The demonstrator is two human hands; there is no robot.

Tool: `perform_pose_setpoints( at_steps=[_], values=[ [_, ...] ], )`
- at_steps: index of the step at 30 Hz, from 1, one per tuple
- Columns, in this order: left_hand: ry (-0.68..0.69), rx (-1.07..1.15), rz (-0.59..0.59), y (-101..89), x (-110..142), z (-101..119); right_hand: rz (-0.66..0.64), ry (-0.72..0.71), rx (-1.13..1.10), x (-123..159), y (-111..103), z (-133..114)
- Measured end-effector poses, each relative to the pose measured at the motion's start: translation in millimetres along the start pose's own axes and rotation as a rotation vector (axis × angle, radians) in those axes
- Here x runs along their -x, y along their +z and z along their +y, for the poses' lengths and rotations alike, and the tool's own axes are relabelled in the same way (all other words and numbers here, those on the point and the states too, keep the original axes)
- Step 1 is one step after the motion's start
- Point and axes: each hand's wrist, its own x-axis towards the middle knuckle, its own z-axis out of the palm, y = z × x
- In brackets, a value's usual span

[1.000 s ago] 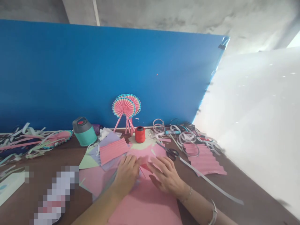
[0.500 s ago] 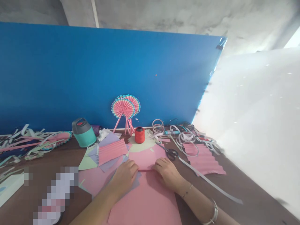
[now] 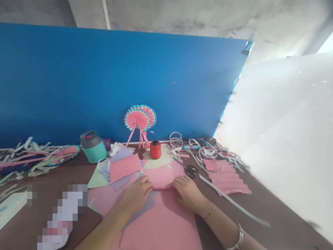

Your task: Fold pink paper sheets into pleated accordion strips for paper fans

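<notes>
A large pink paper sheet (image 3: pixel 161 225) lies on the brown table (image 3: pixel 273 215) in front of me. Its far edge is folded over into a narrow band (image 3: pixel 161 178). My left hand (image 3: pixel 136 194) rests at the band's left end, fingers curled and pressing down on the fold. At the right end my right hand (image 3: pixel 187 192) does the same, fingers bent onto the paper. Black scissors (image 3: pixel 188 169) lie just beyond my right hand.
A red thread spool (image 3: pixel 155 149), a teal flask (image 3: pixel 93 146) and pink paper fans (image 3: pixel 139 119) stand against the blue board (image 3: pixel 104 83). Pleated pink pieces (image 3: pixel 125 166) (image 3: pixel 227 178), paper rings (image 3: pixel 208 152) and strips (image 3: pixel 31 159) litter the table. A white wall (image 3: pixel 286 132) is on the right.
One second ago both hands were lifting and turning over the sheet's far edge. Since then they have drawn apart and now press the fold flat.
</notes>
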Motion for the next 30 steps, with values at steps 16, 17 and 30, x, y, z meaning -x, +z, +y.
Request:
perform_pose_setpoints(
  at_steps=[16, 17, 30],
  values=[
    [-0.274, 0.261, 0.031, -4.6, -3.3, -15.8, 0.137, 0.111, -0.422, -7.1, 2.6, 7.7],
    [-0.287, 0.263, 0.028, -4.8, -3.4, -15.7, 0.132, 0.151, -0.418, -7.6, 2.5, 7.2],
    [-0.340, 0.136, 0.094, -5.5, -5.7, -4.1, 0.164, 0.263, -0.399, -14.8, 3.1, 5.4]
  ],
)
